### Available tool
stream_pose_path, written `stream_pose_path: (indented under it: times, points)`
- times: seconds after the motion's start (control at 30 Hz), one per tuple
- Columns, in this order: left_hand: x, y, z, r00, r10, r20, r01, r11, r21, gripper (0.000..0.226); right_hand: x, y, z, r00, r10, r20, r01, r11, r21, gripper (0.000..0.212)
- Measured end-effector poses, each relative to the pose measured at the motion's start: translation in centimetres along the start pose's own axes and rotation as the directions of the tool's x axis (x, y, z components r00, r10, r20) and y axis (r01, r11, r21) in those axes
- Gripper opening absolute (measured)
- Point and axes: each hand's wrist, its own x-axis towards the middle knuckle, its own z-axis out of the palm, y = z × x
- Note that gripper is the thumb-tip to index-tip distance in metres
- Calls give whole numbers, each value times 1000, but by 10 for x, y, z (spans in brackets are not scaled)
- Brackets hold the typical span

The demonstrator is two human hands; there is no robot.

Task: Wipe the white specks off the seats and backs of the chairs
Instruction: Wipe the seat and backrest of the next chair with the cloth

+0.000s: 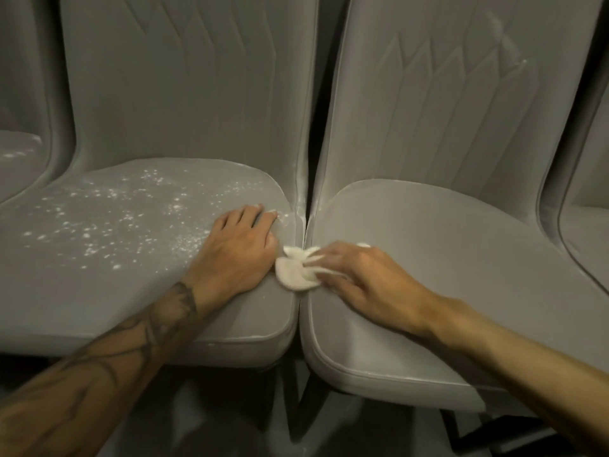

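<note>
While the left hand (pixel 237 249) lies flat on the speckled grey padded seat (pixel 99 291), the right hand (pixel 362 278) pinches a white wipe (pixel 293 271); sweeping leftward seems next.

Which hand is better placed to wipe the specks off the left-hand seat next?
Right hand: it holds the white cloth at the speckled seat's edge. The left hand rests on that seat, holding nothing.
</note>
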Motion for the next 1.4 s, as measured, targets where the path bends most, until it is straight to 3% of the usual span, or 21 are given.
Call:
stream_pose_path:
  times: [0.07,0.23,0.33,0.47,0.67,0.9,1.0,1.13,1.27,1.4]
  points:
    - [-2,0,-1,1000,13,21,-14,999,35,62,-2,4,-4,1000,-16,23,16,1000,24,32]
    - [3,0,0,999,-28,30,29,999,-37,61,49,22,-10,984,172,-37,-174,983,-63,32]
    - [3,0,3,1000,-24,17,24,999,-32,62,18,6,-6,998,60,-10,-61,996,-67,31]
    - [3,0,2,998,-46,47,49,997,-64,60,-31,-16,-10,995,-70,71,67,996,50,31]
    - [4,2,0,998,-49,43,51,997,-55,61,14,0,-16,995,103,14,-103,995,-7,31]
    - [3,0,0,998,-38,43,41,996,-75,60,-94,-50,-8,991,-112,68,103,988,115,33]
    - [3,2,-3,997,-51,57,56,995,-80,62,-86,-50,-9,993,-109,35,106,991,82,33]
    - [4,2,-6,995,-61,73,69,992,-107,52,-40,-51,-6,999,30,-35,-28,998,50,31]
    - [6,4,-9,993,-71,94,84,987,-140,49,-91,-54,-3,992,-118,-44,121,991,51,29]
    - [9,15,-15,994,-73,80,88,977,-195,47,-107,-55,-1,992,-99,-79,101,995,19,31]
